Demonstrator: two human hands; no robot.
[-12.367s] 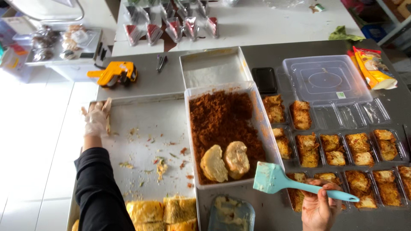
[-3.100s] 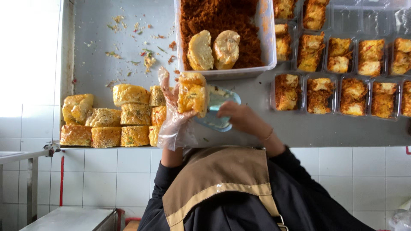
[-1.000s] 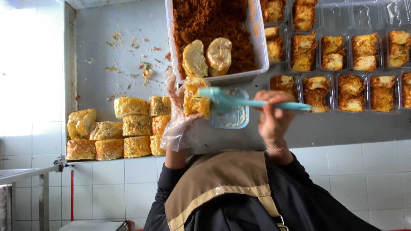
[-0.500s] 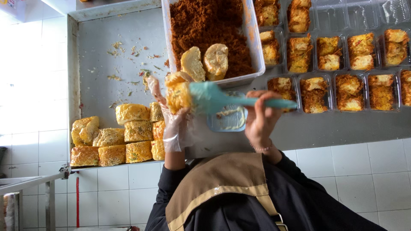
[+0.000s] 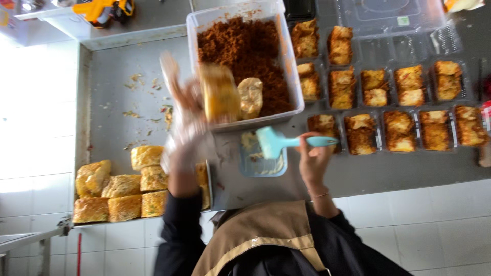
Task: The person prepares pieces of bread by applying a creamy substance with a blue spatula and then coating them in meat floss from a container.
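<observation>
My left hand, in a thin clear glove, holds a yellow bread piece, blurred, over the near edge of a white tub of brown floss. One pale coated piece lies in the floss. My right hand grips the handle of a teal spatula. Its blade sits over a small blue-grey container of pale cream on the counter.
A steel tray with crumbs holds several yellow bread blocks at its near left. Clear plastic boxes with several floss-coated pieces stand to the right. Empty clear lids and a yellow tool lie at the back.
My left hand has carried the bread piece away from the spatula toward the floss tub. The spatula has dropped down to the cream container.
</observation>
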